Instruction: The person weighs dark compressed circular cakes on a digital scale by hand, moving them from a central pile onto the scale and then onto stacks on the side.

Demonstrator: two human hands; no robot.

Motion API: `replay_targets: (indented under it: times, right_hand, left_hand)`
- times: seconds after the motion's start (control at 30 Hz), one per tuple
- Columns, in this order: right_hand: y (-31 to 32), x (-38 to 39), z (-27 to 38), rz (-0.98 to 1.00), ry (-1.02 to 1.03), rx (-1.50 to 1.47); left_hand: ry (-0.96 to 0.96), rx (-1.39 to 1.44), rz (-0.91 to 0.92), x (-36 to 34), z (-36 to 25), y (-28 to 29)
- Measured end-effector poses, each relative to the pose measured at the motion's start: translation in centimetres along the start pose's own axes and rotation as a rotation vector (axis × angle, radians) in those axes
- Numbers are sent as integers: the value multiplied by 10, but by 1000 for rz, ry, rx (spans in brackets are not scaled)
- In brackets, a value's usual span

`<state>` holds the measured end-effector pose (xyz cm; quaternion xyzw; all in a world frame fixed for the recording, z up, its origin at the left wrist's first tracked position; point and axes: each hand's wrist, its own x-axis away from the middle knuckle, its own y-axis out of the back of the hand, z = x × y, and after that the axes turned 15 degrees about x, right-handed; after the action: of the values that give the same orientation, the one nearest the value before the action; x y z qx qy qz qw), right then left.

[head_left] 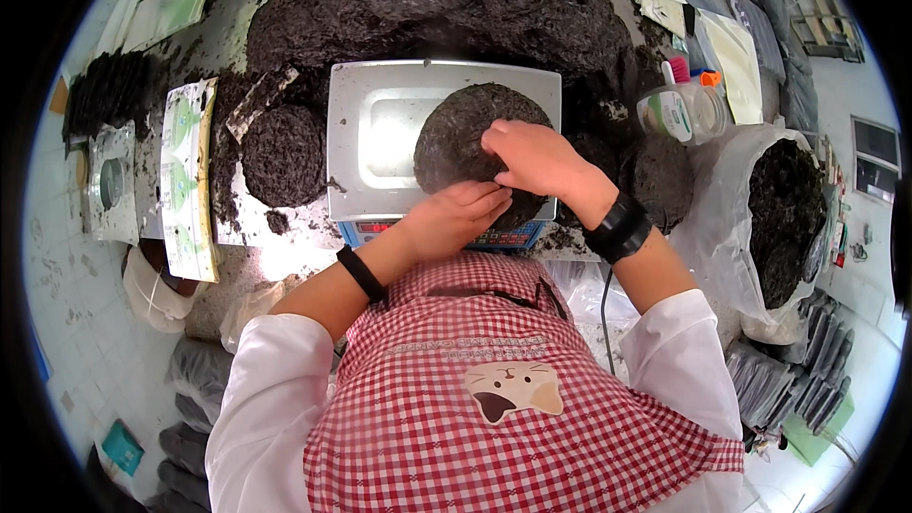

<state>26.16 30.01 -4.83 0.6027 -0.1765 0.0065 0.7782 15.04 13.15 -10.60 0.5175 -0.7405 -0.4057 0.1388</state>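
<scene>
A round, dark cake of what looks like dried seaweed [456, 133] is tilted over the right half of the steel pan of a weighing scale [348, 123]. My right hand [543, 160] lies over its right side, fingers bent and the thumb pressed toward the near edge. At that near edge my left hand [458, 217] has its fingers drawn together, the tips close to my right thumb. The underside of the cake is hidden. Below the pan, the scale's blue front panel [366, 228] shows a red lit display, partly covered by my left forearm.
Behind the scale rises a big dark heap [427, 9] of the same material. Another round cake [283, 157] lies left of the scale, beside a printed plastic packet [190, 171]. To the right are a clear jar [705, 112] and an open white sack [712, 218] of dark material.
</scene>
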Motion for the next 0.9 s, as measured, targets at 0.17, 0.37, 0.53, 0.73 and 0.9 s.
replay_targets:
  times: [0.17, 0.37, 0.53, 0.73, 0.9]
  right_hand:
    - [-26, 0, -6, -110, 54, 5]
    - [-48, 5, -33, -603, -661, -1331]
    - [-34, 61, -113, -962, -736, -1212]
    - [-68, 87, -94, -640, -836, -732]
    - [-74, 61, 13, -566, -624, -1544]
  left_hand:
    - [-21, -1, -40, 0, 2, -2]
    - [-34, -15, -38, 0, 5, -8]
    - [-22, -23, -34, -3, 2, -4]
    - [26, 58, -20, -4, 2, -1]
    - [27, 265, -126, -3, -6, 7]
